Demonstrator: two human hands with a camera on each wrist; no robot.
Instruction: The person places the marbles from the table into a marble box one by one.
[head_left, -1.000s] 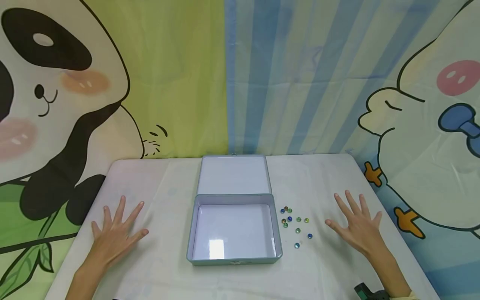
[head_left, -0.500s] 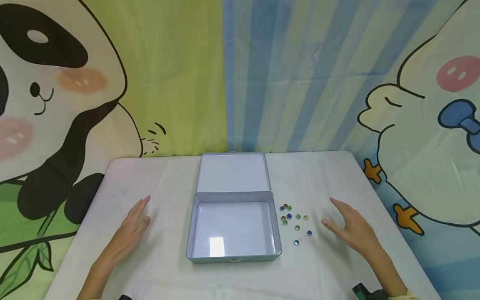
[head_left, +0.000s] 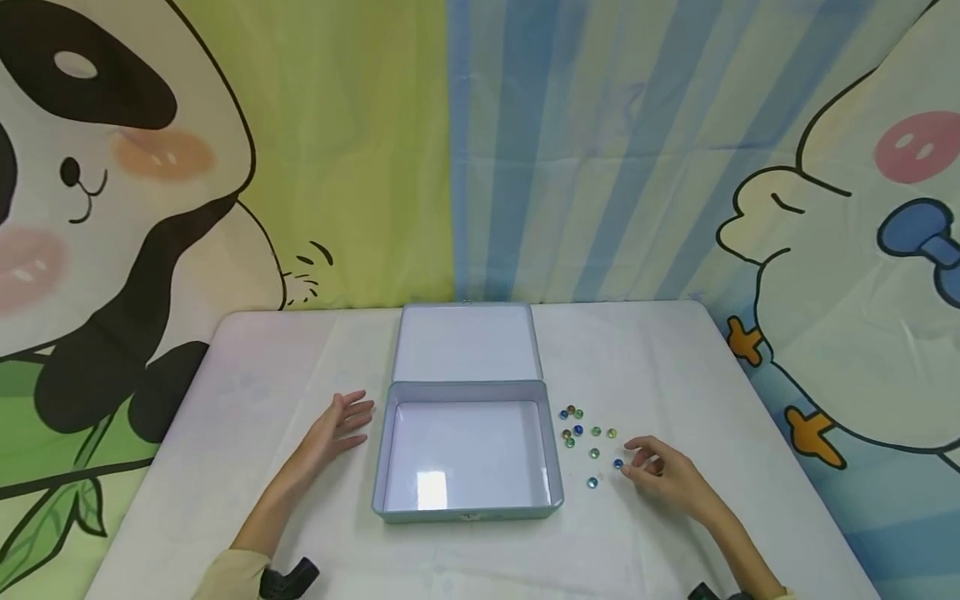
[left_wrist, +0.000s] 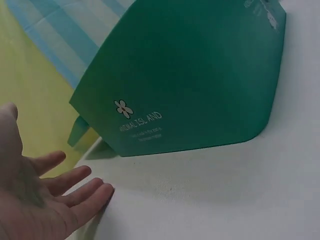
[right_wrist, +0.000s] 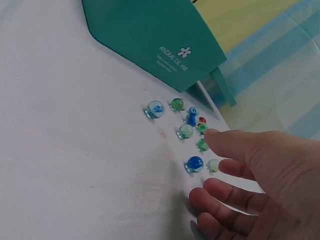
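An open tin box (head_left: 468, 515), green outside with pale inner walls, stands mid-table with its lid (head_left: 467, 342) laid back behind it. Several glass marbles (head_left: 578, 430) lie scattered to its right, blue, green and amber. My right hand (head_left: 667, 479) hovers by the rightmost blue marble (right_wrist: 194, 164), thumb and fingers spread apart around it without gripping. That marble still rests on the cloth in the right wrist view. My left hand (head_left: 333, 433) is off the box's left side, palm turned toward it, fingers loosely extended and holding nothing.
A white cloth covers the table (head_left: 300, 358). Behind it hangs a curtain (head_left: 375, 167) with cartoon animals and stripes. Dark wrist-worn devices show at the left wrist (head_left: 288, 579) and right wrist (head_left: 708, 592). Green box walls with white lettering (left_wrist: 140, 122) fill much of the left wrist view.
Both hands have moved inward from the table's sides. The left has come near the box, the right down to the blue marble, its fingers bending. Box and marbles stay put.
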